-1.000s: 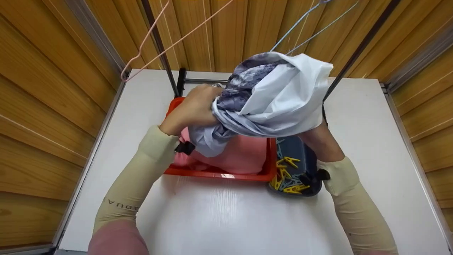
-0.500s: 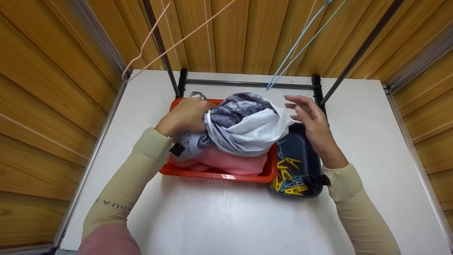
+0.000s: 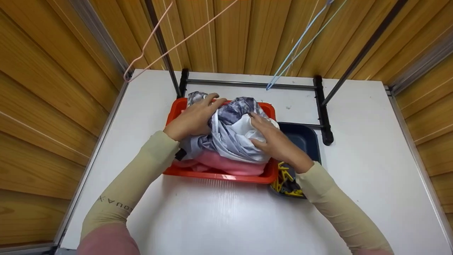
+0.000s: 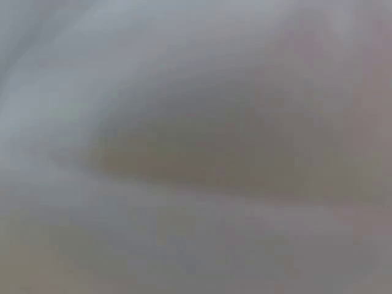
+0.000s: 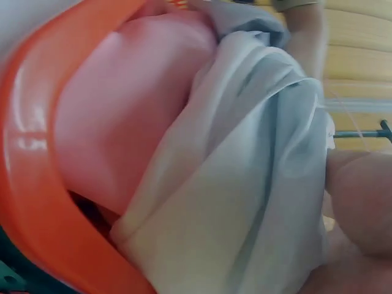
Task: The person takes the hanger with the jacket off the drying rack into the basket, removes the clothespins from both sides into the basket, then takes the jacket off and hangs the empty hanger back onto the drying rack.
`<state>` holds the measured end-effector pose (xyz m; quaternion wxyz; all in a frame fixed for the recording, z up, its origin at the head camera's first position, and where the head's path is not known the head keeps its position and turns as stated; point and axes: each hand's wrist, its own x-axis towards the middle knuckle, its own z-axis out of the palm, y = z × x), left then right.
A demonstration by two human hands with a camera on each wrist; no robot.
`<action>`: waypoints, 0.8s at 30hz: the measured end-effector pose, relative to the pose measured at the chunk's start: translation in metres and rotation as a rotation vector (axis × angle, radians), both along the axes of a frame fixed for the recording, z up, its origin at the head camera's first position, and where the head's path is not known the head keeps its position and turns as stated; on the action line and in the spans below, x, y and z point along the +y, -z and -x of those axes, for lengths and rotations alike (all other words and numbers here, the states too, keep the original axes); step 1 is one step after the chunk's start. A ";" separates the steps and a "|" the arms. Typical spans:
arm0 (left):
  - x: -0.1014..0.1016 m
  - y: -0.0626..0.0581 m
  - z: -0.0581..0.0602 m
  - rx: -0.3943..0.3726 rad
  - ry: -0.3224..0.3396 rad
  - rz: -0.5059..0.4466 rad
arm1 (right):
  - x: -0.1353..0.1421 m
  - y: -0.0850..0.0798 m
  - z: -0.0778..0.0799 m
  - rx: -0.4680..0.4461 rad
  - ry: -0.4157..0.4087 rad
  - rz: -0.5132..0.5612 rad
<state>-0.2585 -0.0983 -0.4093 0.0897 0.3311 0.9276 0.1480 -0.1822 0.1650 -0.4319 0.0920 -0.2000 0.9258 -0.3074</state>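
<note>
A bundled grey-and-white cloth [image 3: 233, 136] with a dark marbled pattern lies in the red basket [image 3: 219, 176], on top of pink fabric [image 3: 230, 163]. On the bundle's left side rests my left hand [image 3: 194, 117], its fingers extended over the dark folds. My right hand [image 3: 277, 140] touches the white part from the right, fingers spread and fairly straight. The right wrist view shows the pale folds [image 5: 245, 165] close up beside the thumb side of that hand [image 5: 367, 202]. Only blurred grey cloth [image 4: 184, 73] fills the left wrist view.
A dark blue bin [image 3: 300, 136] with yellow clothespins [image 3: 283, 175] stands against the basket's right side, partly under my right forearm. Behind them is a black rack frame [image 3: 247, 83]. A pink hanger [image 3: 141, 56] and a blue hanger [image 3: 293, 53] hang above the white table [image 3: 219, 216].
The bundle has come down into the basket. My right hand left it, then moved left and down back onto it. The left hand's fingers have loosened and straightened on the cloth.
</note>
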 end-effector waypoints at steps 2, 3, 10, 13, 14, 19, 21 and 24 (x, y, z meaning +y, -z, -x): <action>-0.006 -0.008 -0.007 0.016 0.011 -0.018 | -0.001 0.005 0.000 -0.031 -0.010 -0.035; -0.010 -0.012 -0.010 0.026 0.016 -0.024 | -0.001 0.006 0.000 -0.047 -0.014 -0.047; -0.035 -0.025 -0.021 0.087 0.048 0.021 | -0.001 0.011 -0.001 -0.102 -0.047 -0.117; -0.037 -0.010 -0.019 -0.021 0.046 0.083 | -0.003 0.012 -0.001 -0.117 -0.072 -0.169; -0.036 -0.004 -0.018 -0.066 0.045 0.105 | -0.003 0.013 0.000 -0.126 -0.082 -0.184; -0.026 0.023 -0.007 -0.236 0.024 0.203 | -0.005 0.012 0.003 -0.166 -0.118 -0.243; -0.021 0.029 -0.001 -0.272 0.022 0.238 | -0.006 0.013 0.004 -0.183 -0.125 -0.258; -0.014 0.036 0.007 -0.315 0.030 0.282 | -0.007 0.014 0.006 -0.197 -0.145 -0.264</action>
